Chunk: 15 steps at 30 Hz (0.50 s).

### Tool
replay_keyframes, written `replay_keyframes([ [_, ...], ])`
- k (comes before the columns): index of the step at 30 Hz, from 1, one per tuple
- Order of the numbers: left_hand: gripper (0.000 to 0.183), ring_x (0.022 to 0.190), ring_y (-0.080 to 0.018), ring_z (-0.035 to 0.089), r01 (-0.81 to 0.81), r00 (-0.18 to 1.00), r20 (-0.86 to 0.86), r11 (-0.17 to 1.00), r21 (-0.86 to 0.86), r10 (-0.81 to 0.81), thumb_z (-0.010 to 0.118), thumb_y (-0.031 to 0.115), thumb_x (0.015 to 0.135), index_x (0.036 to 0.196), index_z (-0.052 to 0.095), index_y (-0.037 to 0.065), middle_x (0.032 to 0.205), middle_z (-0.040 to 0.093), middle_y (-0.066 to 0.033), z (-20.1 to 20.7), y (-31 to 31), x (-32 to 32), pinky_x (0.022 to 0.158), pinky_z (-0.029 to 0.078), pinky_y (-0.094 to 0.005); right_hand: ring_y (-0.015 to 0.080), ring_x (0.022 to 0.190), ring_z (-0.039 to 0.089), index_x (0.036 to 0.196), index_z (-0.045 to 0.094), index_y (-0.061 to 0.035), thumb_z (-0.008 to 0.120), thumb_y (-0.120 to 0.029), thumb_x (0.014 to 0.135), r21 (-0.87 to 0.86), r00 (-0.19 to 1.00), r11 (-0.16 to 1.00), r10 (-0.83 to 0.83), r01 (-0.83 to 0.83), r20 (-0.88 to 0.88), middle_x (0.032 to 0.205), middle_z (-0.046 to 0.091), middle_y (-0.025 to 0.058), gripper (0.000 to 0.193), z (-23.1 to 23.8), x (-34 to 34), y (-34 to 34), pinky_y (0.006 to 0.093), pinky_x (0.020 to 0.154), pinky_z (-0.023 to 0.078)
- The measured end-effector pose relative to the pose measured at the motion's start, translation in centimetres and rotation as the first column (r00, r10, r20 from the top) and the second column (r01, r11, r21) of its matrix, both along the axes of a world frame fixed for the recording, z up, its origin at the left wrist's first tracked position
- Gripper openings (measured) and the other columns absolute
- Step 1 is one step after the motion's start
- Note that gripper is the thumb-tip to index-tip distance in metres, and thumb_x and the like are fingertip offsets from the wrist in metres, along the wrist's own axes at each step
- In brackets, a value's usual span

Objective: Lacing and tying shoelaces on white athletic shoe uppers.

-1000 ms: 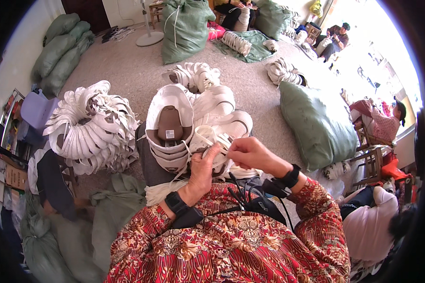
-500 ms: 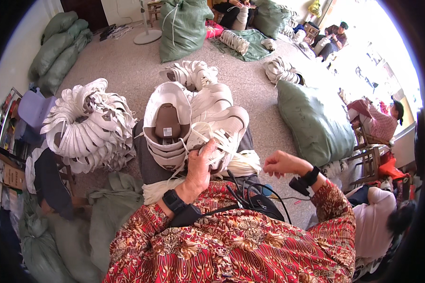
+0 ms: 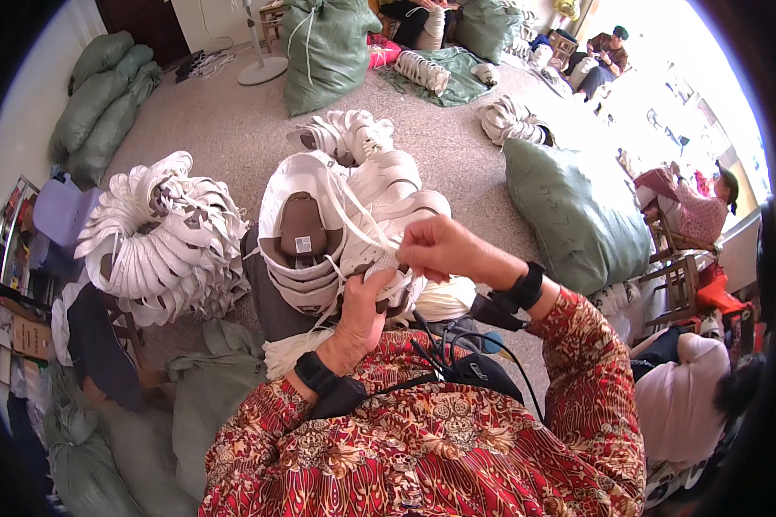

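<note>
Left fisheye of a side-by-side head pair, tilted down and forward. Red-and-gold patterned fabric garment fills the near edge; bare left hand and bare right hand sit close, mid-view. Speckled grey-beige floor runs out toward a dark brown door, far left. Rim bends straight edges.

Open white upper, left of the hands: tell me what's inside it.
Inside the upper is a brown piece with a small white label. Whatever lies beneath that piece is covered.

Stacked shoe uppers and bulging green sacks mark a workshop.
</note>
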<state>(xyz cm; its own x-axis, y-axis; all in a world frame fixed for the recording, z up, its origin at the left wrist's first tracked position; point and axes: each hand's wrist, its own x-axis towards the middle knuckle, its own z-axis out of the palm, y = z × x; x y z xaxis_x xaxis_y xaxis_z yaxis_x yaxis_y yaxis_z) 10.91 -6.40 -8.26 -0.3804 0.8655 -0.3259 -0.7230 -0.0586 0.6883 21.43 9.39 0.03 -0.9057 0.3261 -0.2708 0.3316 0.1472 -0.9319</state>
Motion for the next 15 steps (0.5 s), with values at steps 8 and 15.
replay_keyframes([
  [8,0.024,0.083,-0.0115,0.066,-0.082,0.995,-0.062,0.996,-0.027,0.08,0.071,0.017,0.094,0.112,0.069,0.001,0.101,0.071,-0.0035,-0.2,0.2,0.0,0.074,0.054,-0.0293,0.0107,0.057,0.061,0.085,0.067,0.002,0.068,-0.016,0.091,0.102,0.997,0.994,-0.042,0.036,0.061,0.068,0.066,0.0049,0.019,-1.7,2.6,-2.4,0.0283,0.053,0.048],
  [15,0.025,0.088,-0.0105,0.065,-0.076,0.994,-0.077,0.997,0.006,0.076,0.071,0.019,0.096,0.114,0.069,0.002,0.103,0.071,-0.0019,-0.4,0.5,0.2,0.078,0.053,-0.0284,0.0075,0.065,0.057,0.09,0.067,0.0015,0.069,-0.017,0.095,0.465,0.99,0.883,0.115,-0.062,-0.086,0.071,0.063,-0.0004,0.019,-2.6,4.4,-1.5,0.0279,0.061,0.049],
])
